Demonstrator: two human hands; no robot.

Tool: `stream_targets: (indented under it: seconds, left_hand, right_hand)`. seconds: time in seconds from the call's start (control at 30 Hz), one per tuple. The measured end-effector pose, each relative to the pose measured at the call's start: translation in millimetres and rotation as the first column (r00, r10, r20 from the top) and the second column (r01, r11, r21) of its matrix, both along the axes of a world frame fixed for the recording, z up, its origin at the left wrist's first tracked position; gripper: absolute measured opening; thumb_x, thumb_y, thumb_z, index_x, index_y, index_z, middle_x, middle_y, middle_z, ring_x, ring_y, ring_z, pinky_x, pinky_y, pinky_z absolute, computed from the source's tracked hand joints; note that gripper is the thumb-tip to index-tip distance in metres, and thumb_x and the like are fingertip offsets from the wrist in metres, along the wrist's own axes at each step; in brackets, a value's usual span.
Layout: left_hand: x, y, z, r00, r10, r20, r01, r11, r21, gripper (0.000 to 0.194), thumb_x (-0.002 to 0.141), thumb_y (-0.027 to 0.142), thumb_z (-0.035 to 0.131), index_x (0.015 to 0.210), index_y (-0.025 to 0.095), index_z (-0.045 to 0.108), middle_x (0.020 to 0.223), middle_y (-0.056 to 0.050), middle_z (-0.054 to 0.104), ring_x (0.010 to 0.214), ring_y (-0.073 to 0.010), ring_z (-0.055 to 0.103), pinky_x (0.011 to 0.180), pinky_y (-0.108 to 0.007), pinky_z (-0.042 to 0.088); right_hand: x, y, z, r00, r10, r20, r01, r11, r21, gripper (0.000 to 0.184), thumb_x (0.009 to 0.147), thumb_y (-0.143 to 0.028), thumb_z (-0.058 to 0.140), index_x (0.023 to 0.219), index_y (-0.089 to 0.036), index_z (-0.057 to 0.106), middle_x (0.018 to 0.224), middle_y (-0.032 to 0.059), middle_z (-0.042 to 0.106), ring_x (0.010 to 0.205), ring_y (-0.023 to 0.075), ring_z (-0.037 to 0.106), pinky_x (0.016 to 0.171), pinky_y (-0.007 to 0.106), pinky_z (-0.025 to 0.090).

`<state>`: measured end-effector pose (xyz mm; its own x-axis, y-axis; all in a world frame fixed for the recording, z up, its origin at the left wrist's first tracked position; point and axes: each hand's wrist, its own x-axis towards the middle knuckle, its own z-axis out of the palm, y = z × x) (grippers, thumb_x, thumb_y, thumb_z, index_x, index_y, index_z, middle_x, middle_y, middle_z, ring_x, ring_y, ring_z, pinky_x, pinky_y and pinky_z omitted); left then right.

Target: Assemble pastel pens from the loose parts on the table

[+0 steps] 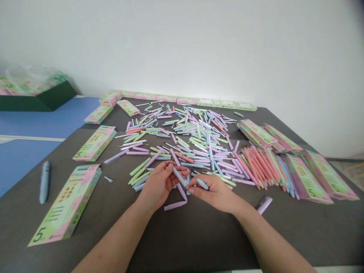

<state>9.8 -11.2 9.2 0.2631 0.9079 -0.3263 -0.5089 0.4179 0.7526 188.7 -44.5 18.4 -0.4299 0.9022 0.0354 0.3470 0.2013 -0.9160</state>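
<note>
My left hand (157, 184) is closed on a pale blue pen barrel (179, 176), which slants down to the right and ends in a clear part near my right fingertips. A shorter blue pen piece (202, 184) with a tapered end sticks out of my right hand (217, 194), whose thumb and forefinger are pinched together. The two pieces are close; whether they touch is hard to make out. Just below lies a loose purple pen part (175, 205). Beyond both hands spreads a heap of pastel pen barrels (196, 132) mixed with thin white refills.
Assembled coral pens (260, 167) lie in a row at right, beside pink-green boxes (308, 178). More boxes (93, 144) stand at left and along the back. A thick blue pen (44, 182) is far left, a purple cap (264, 204) near my right forearm. A green tray (36, 99) sits behind.
</note>
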Motion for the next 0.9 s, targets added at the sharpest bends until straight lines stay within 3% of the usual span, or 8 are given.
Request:
stream_targets:
  seconds: [0.13,0.37,0.57,0.9]
  left_hand:
    - [1.3,-0.7,-2.9,1.000,0.017,-0.008,-0.017,1.000,-0.009,0.011,0.091,0.009,0.045,0.086,0.013,0.054,0.079,-0.009,0.072,0.074,-0.0194,0.072,0.069,-0.032,0.059]
    - [3.1,-1.9,-4.0,1.000,0.003,-0.015,-0.003,1.000,-0.014,0.008,0.089,0.011,0.050,0.083,0.012,0.055,0.078,-0.008,0.072,0.071,-0.0168,0.071,0.067,-0.027,0.057]
    - [4.6,-3.2,-3.7,0.999,-0.023,-0.034,0.022,0.999,-0.031,0.009,0.090,0.010,0.048,0.083,0.013,0.054,0.075,-0.008,0.071,0.065,-0.0154,0.069,0.057,-0.022,0.053]
    - [6.6,-4.7,-0.7,0.999,-0.011,-0.037,0.010,0.999,-0.051,0.014,0.091,0.007,0.043,0.084,0.012,0.053,0.074,-0.007,0.070,0.063,-0.0146,0.068,0.058,-0.023,0.055]
  right_hand:
    - [-0.4,-0.2,-4.5,0.996,-0.066,0.056,0.062,0.996,0.068,0.017,0.082,-0.033,0.063,0.079,-0.017,0.067,0.065,-0.0015,0.059,0.060,0.0118,0.051,0.056,0.021,0.038]
    - [-0.1,-1.4,-5.7,0.994,-0.063,0.087,0.044,0.978,0.203,0.015,0.086,-0.033,0.059,0.083,-0.019,0.065,0.068,-0.0011,0.063,0.059,0.0119,0.053,0.059,0.023,0.038]
    - [0.3,-2.1,-6.5,0.994,-0.032,0.108,0.012,0.982,0.186,0.013,0.089,-0.031,0.056,0.086,-0.020,0.062,0.069,-0.0014,0.062,0.060,0.0124,0.053,0.057,0.023,0.036]
    - [-2.6,-3.2,-10.5,0.987,-0.026,0.157,-0.001,0.986,0.165,0.012,0.089,-0.032,0.055,0.087,-0.021,0.059,0.070,-0.0013,0.060,0.063,0.0134,0.053,0.058,0.023,0.034]
